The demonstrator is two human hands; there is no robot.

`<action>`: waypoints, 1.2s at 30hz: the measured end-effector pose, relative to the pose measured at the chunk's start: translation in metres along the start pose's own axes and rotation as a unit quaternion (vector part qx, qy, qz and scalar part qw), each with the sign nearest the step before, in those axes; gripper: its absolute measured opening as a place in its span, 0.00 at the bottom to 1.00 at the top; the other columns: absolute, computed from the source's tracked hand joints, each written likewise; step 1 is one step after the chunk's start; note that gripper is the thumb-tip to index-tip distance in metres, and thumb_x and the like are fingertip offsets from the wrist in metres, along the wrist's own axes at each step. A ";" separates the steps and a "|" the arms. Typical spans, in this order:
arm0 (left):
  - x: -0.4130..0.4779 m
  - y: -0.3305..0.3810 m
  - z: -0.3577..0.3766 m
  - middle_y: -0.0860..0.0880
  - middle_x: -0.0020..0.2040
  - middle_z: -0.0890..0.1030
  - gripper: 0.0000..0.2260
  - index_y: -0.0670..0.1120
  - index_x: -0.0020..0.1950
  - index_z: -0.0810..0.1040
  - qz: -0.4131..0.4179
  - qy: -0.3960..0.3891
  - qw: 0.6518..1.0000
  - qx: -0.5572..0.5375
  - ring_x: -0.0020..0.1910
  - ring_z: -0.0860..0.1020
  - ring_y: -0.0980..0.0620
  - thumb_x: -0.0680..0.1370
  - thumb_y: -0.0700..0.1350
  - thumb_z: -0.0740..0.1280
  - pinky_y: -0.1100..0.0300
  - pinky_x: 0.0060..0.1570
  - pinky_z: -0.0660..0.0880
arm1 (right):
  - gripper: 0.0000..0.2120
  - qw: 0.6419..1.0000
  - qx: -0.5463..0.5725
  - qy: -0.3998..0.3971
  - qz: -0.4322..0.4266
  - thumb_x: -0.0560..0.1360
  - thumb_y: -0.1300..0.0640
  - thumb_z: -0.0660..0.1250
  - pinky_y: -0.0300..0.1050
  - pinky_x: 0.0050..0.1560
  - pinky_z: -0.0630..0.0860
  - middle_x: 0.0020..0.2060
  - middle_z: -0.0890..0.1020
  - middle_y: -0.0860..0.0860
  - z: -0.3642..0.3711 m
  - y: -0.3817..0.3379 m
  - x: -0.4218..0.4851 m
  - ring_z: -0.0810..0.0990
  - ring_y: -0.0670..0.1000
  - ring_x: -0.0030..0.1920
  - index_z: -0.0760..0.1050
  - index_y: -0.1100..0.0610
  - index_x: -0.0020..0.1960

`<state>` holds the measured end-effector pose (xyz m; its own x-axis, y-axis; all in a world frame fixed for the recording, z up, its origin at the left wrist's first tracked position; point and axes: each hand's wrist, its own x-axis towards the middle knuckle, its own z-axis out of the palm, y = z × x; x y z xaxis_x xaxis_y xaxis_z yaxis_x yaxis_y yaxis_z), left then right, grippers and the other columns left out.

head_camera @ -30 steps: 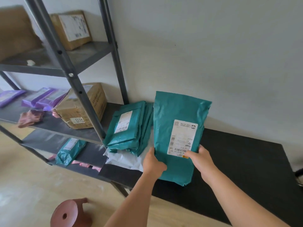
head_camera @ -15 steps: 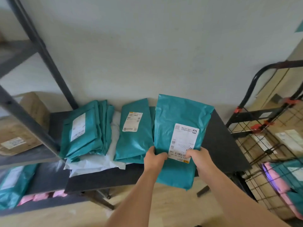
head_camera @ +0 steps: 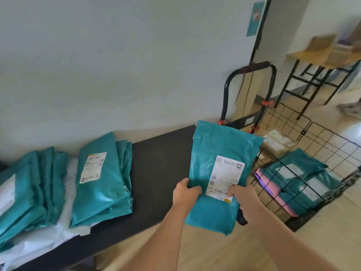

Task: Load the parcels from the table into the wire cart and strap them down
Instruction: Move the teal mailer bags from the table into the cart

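Currently the grip is two-handed on one teal parcel (head_camera: 216, 159): left hand (head_camera: 185, 192) pinches its left edge, right hand (head_camera: 243, 195) the lower right w/ thumb on the label (head_camera: 224, 173), held upright, label toward wearer, prob. for a check before loading. Parcel is in the air over the right end of the table (head_camera: 160, 153), just beside the wire cart (head_camera: 285, 116), not yet in. Cart holds teal parcels (head_camera: 300, 163) atop a pink mailer (head_camera: 273, 187), pale packets (head_camera: 277, 141) behind; teal stacks (head_camera: 101, 182) wait on table.
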<state>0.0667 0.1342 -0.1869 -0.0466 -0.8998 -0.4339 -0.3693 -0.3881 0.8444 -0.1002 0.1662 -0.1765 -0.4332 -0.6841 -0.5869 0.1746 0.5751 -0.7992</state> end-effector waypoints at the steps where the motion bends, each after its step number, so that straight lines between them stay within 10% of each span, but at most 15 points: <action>1: 0.001 0.006 0.012 0.51 0.41 0.79 0.04 0.46 0.47 0.76 0.003 -0.005 1.000 0.007 0.36 0.75 0.55 0.73 0.40 0.66 0.62 0.35 0.70 | 0.13 1.000 -0.003 0.004 -0.003 0.68 0.75 0.61 0.54 0.53 0.80 0.47 0.84 0.58 -0.013 -0.003 0.005 0.82 0.61 0.49 0.77 0.62 0.48; 5: 0.007 0.031 0.066 0.52 0.41 0.78 0.04 0.47 0.47 0.75 0.018 -0.015 0.998 0.051 0.38 0.76 0.56 0.74 0.41 0.66 0.62 0.35 0.70 | 0.13 0.999 -0.009 0.021 -0.025 0.72 0.73 0.61 0.42 0.38 0.73 0.42 0.81 0.52 -0.067 -0.010 0.028 0.78 0.52 0.41 0.75 0.60 0.51; 21: 0.032 0.094 0.310 0.52 0.54 0.79 0.16 0.51 0.62 0.71 0.000 -0.078 0.995 0.065 0.45 0.78 0.57 0.76 0.39 0.64 0.65 0.35 0.72 | 0.11 0.999 0.037 0.030 0.004 0.76 0.68 0.67 0.57 0.56 0.79 0.51 0.83 0.52 -0.296 -0.010 0.138 0.82 0.53 0.48 0.77 0.56 0.55; 28: 0.056 0.103 0.363 0.50 0.65 0.72 0.27 0.53 0.70 0.65 -0.002 -0.069 0.990 0.121 0.60 0.75 0.48 0.72 0.49 0.68 0.49 0.59 0.76 | 0.16 0.977 0.185 0.089 0.048 0.78 0.69 0.65 0.63 0.63 0.75 0.57 0.81 0.54 -0.340 -0.020 0.176 0.79 0.60 0.58 0.75 0.60 0.64; 36: 0.106 0.130 0.415 0.51 0.66 0.70 0.24 0.53 0.70 0.68 0.044 -0.080 0.979 0.185 0.61 0.72 0.51 0.75 0.48 0.69 0.53 0.59 0.74 | 0.14 0.954 0.242 0.158 0.076 0.79 0.69 0.64 0.58 0.56 0.77 0.55 0.80 0.55 -0.376 -0.043 0.230 0.79 0.59 0.52 0.74 0.60 0.63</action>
<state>-0.3713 0.0707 -0.2532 -0.2274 -0.8718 -0.4340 -0.6661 -0.1859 0.7224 -0.5398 0.1530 -0.2278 -0.6012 -0.3959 -0.6941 0.6124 0.3298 -0.7185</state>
